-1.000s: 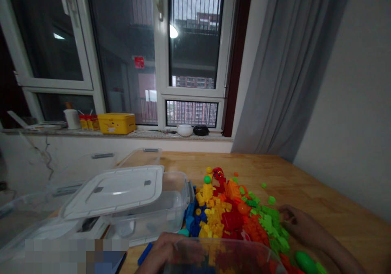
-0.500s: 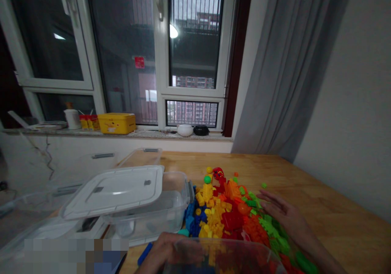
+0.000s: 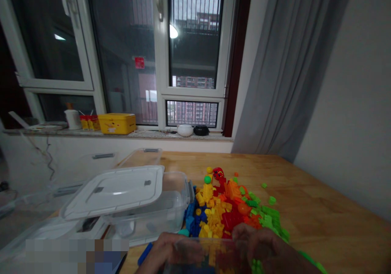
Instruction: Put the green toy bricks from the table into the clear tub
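Observation:
My left hand (image 3: 163,251) is closed on the left side of a clear plastic box (image 3: 220,257) at the bottom edge of the head view. Through its wall show yellow, red and blue colours. My right hand (image 3: 269,243) is curled at the box's right side, with green building bricks (image 3: 256,266) showing under its fingers. Just beyond the box lies a heap of toy bricks grouped by colour: blue bricks (image 3: 191,217), yellow bricks (image 3: 215,215), red bricks (image 3: 230,221), orange bricks (image 3: 233,190) and green bricks (image 3: 271,219).
Left of the heap stands a large clear bin (image 3: 175,221) with a white lid (image 3: 122,188) resting across it. A blue piece (image 3: 145,253) lies by my left hand. Loose green bricks (image 3: 271,200) sit on the wooden table (image 3: 320,196). A yellow box (image 3: 117,123) is on the windowsill.
My right hand has moved left and down from the green bricks to the clear box, its fingers now curled. A few green bricks have shifted. My left hand has stayed put.

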Motion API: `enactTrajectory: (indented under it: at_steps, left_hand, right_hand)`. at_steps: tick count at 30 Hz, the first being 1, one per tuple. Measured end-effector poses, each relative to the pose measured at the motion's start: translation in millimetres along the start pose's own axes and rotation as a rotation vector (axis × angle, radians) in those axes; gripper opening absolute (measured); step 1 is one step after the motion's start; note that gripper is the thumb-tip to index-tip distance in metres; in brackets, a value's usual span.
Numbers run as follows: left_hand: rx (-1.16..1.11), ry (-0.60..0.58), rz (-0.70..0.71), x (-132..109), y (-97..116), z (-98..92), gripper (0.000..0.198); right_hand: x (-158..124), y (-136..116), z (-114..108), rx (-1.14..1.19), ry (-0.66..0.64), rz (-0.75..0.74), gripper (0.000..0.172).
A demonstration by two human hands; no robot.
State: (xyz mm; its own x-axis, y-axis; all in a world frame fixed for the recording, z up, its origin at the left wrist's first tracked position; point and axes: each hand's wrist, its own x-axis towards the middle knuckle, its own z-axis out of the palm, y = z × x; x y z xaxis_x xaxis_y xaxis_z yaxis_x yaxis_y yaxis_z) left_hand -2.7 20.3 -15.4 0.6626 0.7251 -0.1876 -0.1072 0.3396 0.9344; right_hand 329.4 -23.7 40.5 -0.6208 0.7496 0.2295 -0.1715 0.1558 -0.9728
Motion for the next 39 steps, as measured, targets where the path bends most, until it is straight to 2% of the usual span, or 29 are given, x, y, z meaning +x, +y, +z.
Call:
enactTrajectory:
  at_steps: [6,16,22,25,27,30,34,36,39]
  left_hand:
    - [-0.04,-0.122,-0.11,11,-2,-6.1,0.025]
    - [-0.003,-0.116,-0.143,12,5,-1.5,0.027]
    - [-0.015,-0.087,-0.11,10,1,-0.7,0.023]
    - [-0.004,-0.045,-0.042,7,-4,-5.6,0.024]
    - [0.013,-0.049,-0.004,5,-7,-9.0,0.026]
    - [0.006,-0.102,0.019,3,-9,-11.7,0.03]
    - [0.071,-0.058,0.029,2,-11,-13.6,0.029]
    - [0.085,-0.058,0.012,5,-13,-15.1,0.027]
    - [0.012,-0.074,-0.03,12,-15,-17.0,0.028]
  right_hand:
    - [-2,-7,4,0.049,-0.094,0.014,0.027]
    - [0,-20,13,0.055,-0.066,0.048,0.029]
    - [0,-14,8,0.018,-0.036,0.077,0.031]
    - [0,-13,7,-0.025,-0.051,0.073,0.034]
    - [1,-11,5,-0.059,-0.015,0.059,0.032]
    - [1,-7,-2,-0.084,0.206,0.049,0.026]
    - [-4,-1,-34,-0.18,0.728,0.084,0.027]
    - [-9,2,-59,-0.366,0.939,0.083,0.032]
    - [-22,10,-97,-0.756,1.073,0.114,0.04]
